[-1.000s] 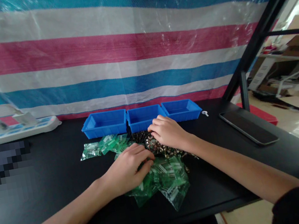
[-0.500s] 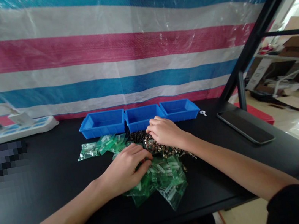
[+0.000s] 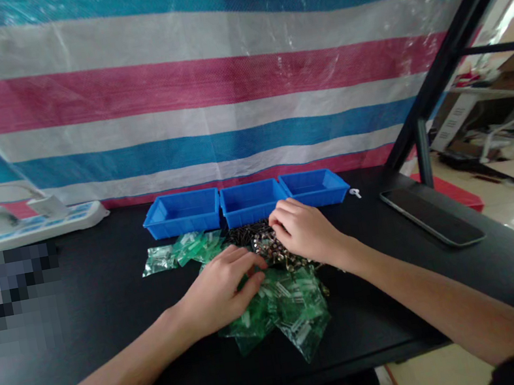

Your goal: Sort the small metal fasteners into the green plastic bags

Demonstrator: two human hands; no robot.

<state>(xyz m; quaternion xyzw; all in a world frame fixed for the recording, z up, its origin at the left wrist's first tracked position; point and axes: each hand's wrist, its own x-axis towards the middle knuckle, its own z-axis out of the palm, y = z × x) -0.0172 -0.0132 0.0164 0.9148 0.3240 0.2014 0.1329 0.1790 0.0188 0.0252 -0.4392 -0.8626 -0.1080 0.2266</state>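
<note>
My left hand (image 3: 227, 289) lies on a heap of small clear green plastic bags (image 3: 290, 306). Its fingers are curved, with a gap between thumb and forefinger, and nothing shows in its grasp. My right hand (image 3: 303, 227) is over a pile of small shiny metal screw-like pieces (image 3: 271, 246), fingers bent and tips together. Whatever those fingertips hold, if anything, is hidden. Dark thin screws (image 3: 247, 234) lie just behind the shiny pile. More green bags (image 3: 197, 246) are spread to the left, in front of the blue bins.
Three blue bins, left (image 3: 182, 213), middle (image 3: 253, 202) and right (image 3: 315, 189), line the back of the black table (image 3: 125, 322). A phone (image 3: 430, 215) lies at right, near a black metal post (image 3: 423, 153). A white power strip (image 3: 82, 216) sits back left. A striped sheet (image 3: 198, 83) hangs behind.
My right hand has shifted a little to the right over the metal pieces. The left hand stays at the green bags. The whole view has moved slightly.
</note>
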